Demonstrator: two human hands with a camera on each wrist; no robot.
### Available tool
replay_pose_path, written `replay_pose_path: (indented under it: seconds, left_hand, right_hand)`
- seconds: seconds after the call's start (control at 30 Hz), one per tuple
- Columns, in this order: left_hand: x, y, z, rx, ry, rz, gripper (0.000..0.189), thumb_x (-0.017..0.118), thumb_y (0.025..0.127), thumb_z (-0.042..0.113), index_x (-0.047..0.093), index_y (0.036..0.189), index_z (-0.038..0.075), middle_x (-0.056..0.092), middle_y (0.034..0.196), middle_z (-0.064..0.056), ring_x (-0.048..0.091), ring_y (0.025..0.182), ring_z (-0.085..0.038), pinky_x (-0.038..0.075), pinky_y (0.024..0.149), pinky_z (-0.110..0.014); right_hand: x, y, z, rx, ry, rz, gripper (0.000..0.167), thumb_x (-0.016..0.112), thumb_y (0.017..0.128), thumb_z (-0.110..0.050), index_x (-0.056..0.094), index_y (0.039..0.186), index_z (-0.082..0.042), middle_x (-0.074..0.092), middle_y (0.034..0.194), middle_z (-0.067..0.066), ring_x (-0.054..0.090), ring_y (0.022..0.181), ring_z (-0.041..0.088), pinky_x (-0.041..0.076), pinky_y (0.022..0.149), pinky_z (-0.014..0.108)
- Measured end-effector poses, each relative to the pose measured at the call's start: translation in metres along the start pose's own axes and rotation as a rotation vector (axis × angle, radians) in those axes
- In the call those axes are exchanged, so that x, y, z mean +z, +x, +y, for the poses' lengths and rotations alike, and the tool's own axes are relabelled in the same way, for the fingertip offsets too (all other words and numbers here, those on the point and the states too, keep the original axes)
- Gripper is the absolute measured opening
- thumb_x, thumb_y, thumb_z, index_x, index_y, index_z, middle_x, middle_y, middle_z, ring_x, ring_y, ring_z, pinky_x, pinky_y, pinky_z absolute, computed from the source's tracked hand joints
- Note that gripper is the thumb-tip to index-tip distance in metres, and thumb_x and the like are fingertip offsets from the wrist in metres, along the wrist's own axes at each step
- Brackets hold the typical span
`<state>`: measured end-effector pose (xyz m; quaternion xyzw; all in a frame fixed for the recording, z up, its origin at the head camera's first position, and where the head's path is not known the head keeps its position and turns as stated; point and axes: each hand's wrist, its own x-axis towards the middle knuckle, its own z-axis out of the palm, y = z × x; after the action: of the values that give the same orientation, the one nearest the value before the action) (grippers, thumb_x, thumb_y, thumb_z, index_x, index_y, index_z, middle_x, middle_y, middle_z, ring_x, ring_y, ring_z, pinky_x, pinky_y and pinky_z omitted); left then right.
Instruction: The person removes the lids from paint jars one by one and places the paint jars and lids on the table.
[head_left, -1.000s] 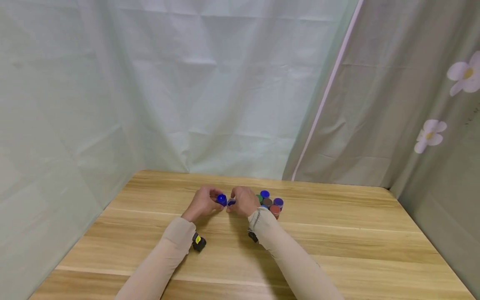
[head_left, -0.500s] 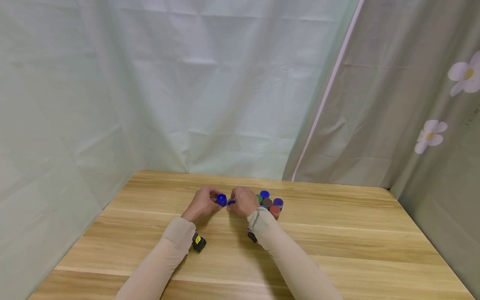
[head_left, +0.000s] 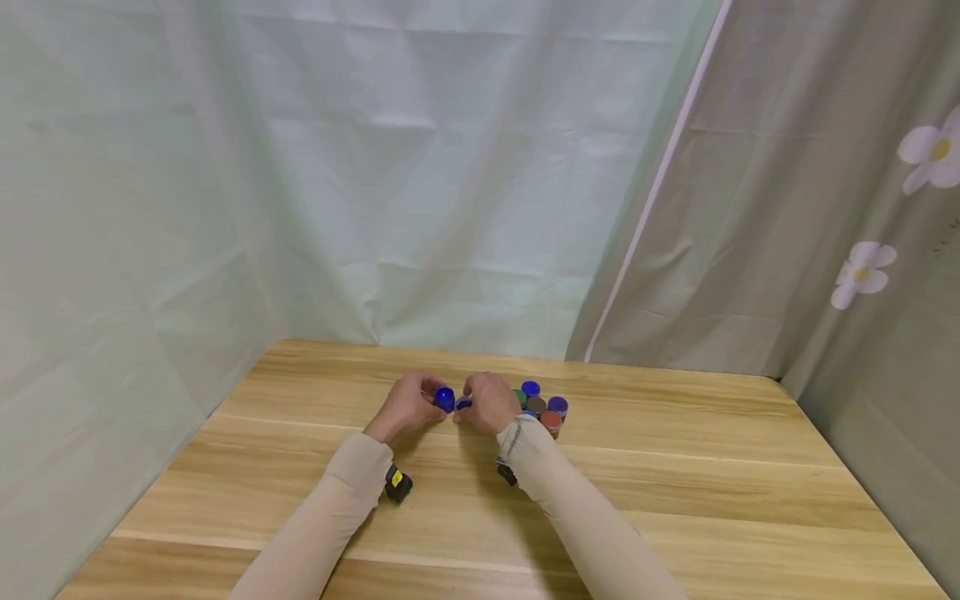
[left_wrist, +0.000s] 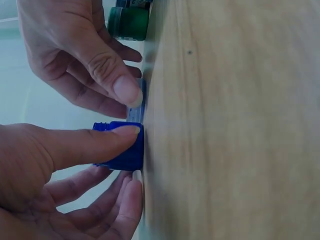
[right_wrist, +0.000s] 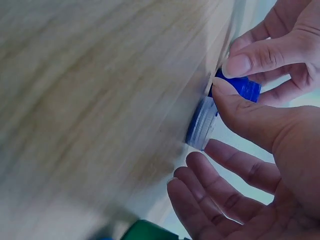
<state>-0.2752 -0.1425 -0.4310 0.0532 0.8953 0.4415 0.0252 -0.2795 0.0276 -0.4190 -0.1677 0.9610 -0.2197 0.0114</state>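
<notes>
My left hand grips a small blue paint jar between thumb and fingers. The jar is upright at the tabletop, its threaded neck bare and its mouth showing blue from above. Just to the right, my right hand pinches a clear round lid by its edge, thumb on one side and index finger on the other. Blue shows on the lid's table-facing side. In the right wrist view the other fingers of that hand spread loosely behind the lid. Lid and jar sit side by side, low at the wood.
Beyond my right hand stands a cluster of several paint jars, among them a blue one, a purple one, a brown one, an orange-red one and a green one. Curtains hang behind the wooden table.
</notes>
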Motion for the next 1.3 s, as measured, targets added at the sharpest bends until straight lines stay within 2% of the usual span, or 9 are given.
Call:
replay_pose_path:
  seconds: [0.17,0.33,0.5,0.7,0.97,1.17,1.3]
  left_hand:
    - [-0.003,0.0,0.001,-0.026,0.023,-0.014,0.05,0.084,0.08,0.0,0.063,0.125,-0.003,0.071,0.117,-0.02,0.069,0.11,-0.033,0.057,0.096,-0.046]
    - [-0.008,-0.002,0.005,-0.039,0.035,-0.01,0.061,0.085,0.081,0.009,0.059,0.134,-0.003,0.066,0.129,-0.023,0.063,0.12,-0.038,0.053,0.102,-0.05]
    - [-0.012,-0.005,0.01,-0.015,0.036,0.003,0.063,0.084,0.084,0.015,0.056,0.139,-0.001,0.06,0.139,-0.025,0.055,0.132,-0.042,0.048,0.107,-0.055]
    - [-0.013,-0.007,0.021,0.031,0.056,0.028,0.058,0.08,0.088,0.019,0.057,0.138,0.002,0.057,0.143,-0.024,0.05,0.136,-0.043,0.046,0.109,-0.057]
    - [-0.009,-0.012,0.034,0.103,0.07,0.075,0.05,0.079,0.089,0.014,0.06,0.134,0.001,0.059,0.14,-0.021,0.052,0.133,-0.043,0.046,0.109,-0.055]
    - [-0.001,-0.015,0.037,0.174,0.082,0.07,0.044,0.079,0.09,0.013,0.063,0.13,0.001,0.062,0.135,-0.022,0.056,0.127,-0.042,0.049,0.105,-0.054]
    - [0.006,-0.017,0.038,0.18,0.077,0.05,0.044,0.078,0.09,0.013,0.063,0.129,0.002,0.062,0.134,-0.022,0.057,0.126,-0.042,0.05,0.105,-0.053]
  right_hand:
    - [-0.006,-0.002,0.002,-0.039,0.031,-0.024,0.044,0.085,0.085,-0.026,0.072,0.119,-0.001,0.073,0.114,0.014,0.069,0.1,0.026,0.06,0.084,0.04]
    - [-0.015,-0.004,0.006,-0.05,0.063,-0.052,0.043,0.081,0.089,-0.025,0.07,0.123,-0.001,0.07,0.118,0.014,0.068,0.107,0.028,0.059,0.089,0.042]
    - [-0.023,-0.009,0.013,-0.091,0.044,-0.019,0.035,0.076,0.093,-0.019,0.07,0.122,-0.001,0.068,0.117,0.015,0.065,0.107,0.029,0.057,0.089,0.042]
    - [-0.03,-0.015,0.022,-0.147,-0.023,0.048,0.031,0.076,0.092,-0.018,0.072,0.118,-0.002,0.068,0.112,0.014,0.063,0.104,0.029,0.056,0.087,0.041]
    - [-0.032,-0.021,0.032,-0.093,-0.102,0.096,0.03,0.078,0.09,-0.02,0.074,0.115,-0.002,0.068,0.111,0.014,0.061,0.107,0.033,0.057,0.088,0.044]
    - [-0.034,-0.023,0.038,-0.056,-0.11,0.085,0.029,0.077,0.091,-0.02,0.074,0.114,-0.002,0.067,0.109,0.014,0.059,0.106,0.034,0.056,0.089,0.044]
    - [-0.036,-0.025,0.041,-0.006,-0.108,0.075,0.028,0.076,0.091,-0.02,0.074,0.113,-0.002,0.066,0.11,0.013,0.059,0.108,0.033,0.055,0.09,0.043]
